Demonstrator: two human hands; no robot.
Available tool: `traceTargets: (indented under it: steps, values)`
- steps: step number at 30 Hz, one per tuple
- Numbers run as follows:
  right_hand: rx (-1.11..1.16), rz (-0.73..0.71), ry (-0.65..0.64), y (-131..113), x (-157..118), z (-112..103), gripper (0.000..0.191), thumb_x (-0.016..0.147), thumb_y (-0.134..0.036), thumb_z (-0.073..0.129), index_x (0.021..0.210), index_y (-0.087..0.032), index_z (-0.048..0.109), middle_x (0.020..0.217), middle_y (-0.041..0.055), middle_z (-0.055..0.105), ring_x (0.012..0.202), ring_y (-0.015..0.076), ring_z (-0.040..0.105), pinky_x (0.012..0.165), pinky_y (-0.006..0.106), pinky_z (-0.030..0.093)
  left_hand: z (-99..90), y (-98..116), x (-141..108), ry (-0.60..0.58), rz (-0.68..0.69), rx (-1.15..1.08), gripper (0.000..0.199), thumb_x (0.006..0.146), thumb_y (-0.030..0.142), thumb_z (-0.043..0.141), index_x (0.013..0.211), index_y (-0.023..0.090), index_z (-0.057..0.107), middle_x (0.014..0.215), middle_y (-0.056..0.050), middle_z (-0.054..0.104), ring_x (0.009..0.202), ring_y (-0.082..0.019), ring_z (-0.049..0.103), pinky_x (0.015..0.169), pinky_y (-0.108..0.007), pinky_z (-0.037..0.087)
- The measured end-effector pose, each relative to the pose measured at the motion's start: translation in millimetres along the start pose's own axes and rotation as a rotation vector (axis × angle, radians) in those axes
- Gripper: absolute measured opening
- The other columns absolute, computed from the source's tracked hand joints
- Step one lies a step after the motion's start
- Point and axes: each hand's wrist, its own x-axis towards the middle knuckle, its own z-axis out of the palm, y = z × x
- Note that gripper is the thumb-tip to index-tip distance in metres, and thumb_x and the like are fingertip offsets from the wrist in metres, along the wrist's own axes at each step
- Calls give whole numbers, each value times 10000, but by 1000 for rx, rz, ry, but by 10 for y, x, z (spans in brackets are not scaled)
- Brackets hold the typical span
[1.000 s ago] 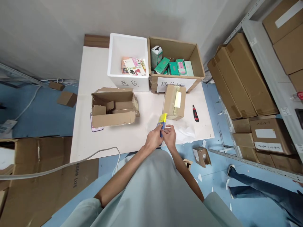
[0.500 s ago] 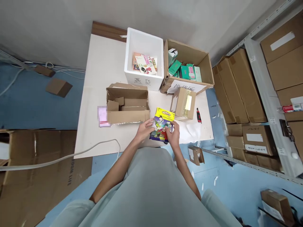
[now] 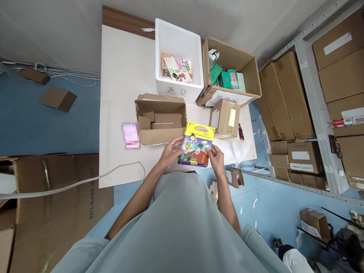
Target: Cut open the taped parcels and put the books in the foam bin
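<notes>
1. Your left hand point(image 3: 171, 152) grasped the book point(image 3: 196, 145) at left.
2. Your right hand point(image 3: 216, 158) grasped it at right.
3. The book was over the table point(image 3: 119, 76), at near side, right of the open box point(image 3: 162, 137).

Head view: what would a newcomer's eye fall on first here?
Probably the bright yellow-and-purple rectangular book, held between the person's left grip and right grip by the near edge of the white table. Next, at the table's back, the white foam box of printed booklets and, right of it, the open brown cardboard box of small green cartons.
</notes>
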Motion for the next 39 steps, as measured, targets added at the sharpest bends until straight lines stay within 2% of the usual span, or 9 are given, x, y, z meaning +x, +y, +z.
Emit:
traceTargets:
  steps: [8, 16, 19, 23, 28, 31, 33, 35, 39]
  values:
    - [-50, 57, -25, 209, -208, 114, 586, 823, -702, 881, 1177, -267, 712, 1082, 81, 882, 1059, 305, 848, 939, 437, 711, -213, -201, -233, 72, -50, 48, 668, 782, 490, 899, 1359, 227, 689, 1339, -115, 786, 1221, -306, 775, 1031, -455, 666]
    - [-60, 144, -83, 572, -399, -71, 606, 791, -725, 886, 1149, -280, 681, 1116, 86, 887, 1074, 324, 847, 953, 464, 712, -229, -625, -418, 62, -98, 94, 606, 745, 568, 950, 1183, 214, 728, 1171, -95, 825, 1088, -295, 799, 988, -452, 665]
    - [-146, 228, -160, 792, -300, -164, 638, 761, -761, 861, 1137, -284, 664, 1063, 76, 884, 1038, 326, 850, 914, 456, 711, -211, -885, -381, 77, -124, 151, 577, 724, 554, 949, 1131, 206, 736, 1115, -93, 827, 1018, -278, 797, 946, -435, 672]
    - [-362, 297, -245, 1093, -9, -159, 506, 827, -692, 806, 1076, -277, 660, 939, 48, 871, 970, 317, 846, 862, 447, 699, -115, -1213, -247, 258, -293, 333, 472, 757, 465, 906, 1100, 200, 722, 1033, -75, 815, 976, -259, 792, 878, -399, 683]
    - [-433, 294, -323, 1362, 354, 8, 267, 848, -440, 884, 994, -264, 746, 984, 47, 878, 1074, 311, 836, 1009, 469, 673, -15, -1434, -48, 411, -418, 528, 400, 789, 354, 855, 1119, 194, 695, 976, -67, 800, 1031, -278, 779, 958, -415, 646]
    - [-448, 277, -372, 1430, 482, -18, 172, 856, -315, 873, 993, -256, 786, 1074, 68, 883, 1114, 308, 835, 1081, 473, 650, 54, -1468, 20, 479, -455, 636, 440, 793, 278, 811, 1199, 167, 680, 1104, -138, 802, 1196, -351, 756, 1064, -482, 611]
    - [-440, 252, -385, 1423, 541, -187, 182, 905, -294, 828, 1082, -259, 806, 1171, 78, 877, 1148, 295, 827, 1122, 458, 632, 161, -1465, 58, 529, -436, 711, 531, 813, 239, 769, 1320, 134, 652, 1343, -224, 749, 1408, -407, 659, 1204, -545, 536]
    - [-460, 179, -329, 1381, 605, -514, 265, 979, -337, 758, 1231, -265, 798, 1302, 92, 848, 1171, 286, 814, 1148, 449, 618, 339, -1459, 126, 548, -341, 810, 620, 860, 230, 735, 1453, 110, 601, 1556, -271, 629, 1559, -419, 535, 1319, -565, 435]
    - [-673, 20, 81, 1292, 811, -1535, 566, 1055, -470, 636, 1566, -228, 641, 1682, 189, 596, 1336, 356, 739, 1195, 522, 579, 856, -1486, 427, 334, -80, 1007, 589, 963, 233, 667, 1540, 152, 585, 1592, -215, 615, 1563, -380, 536, 1381, -543, 382]
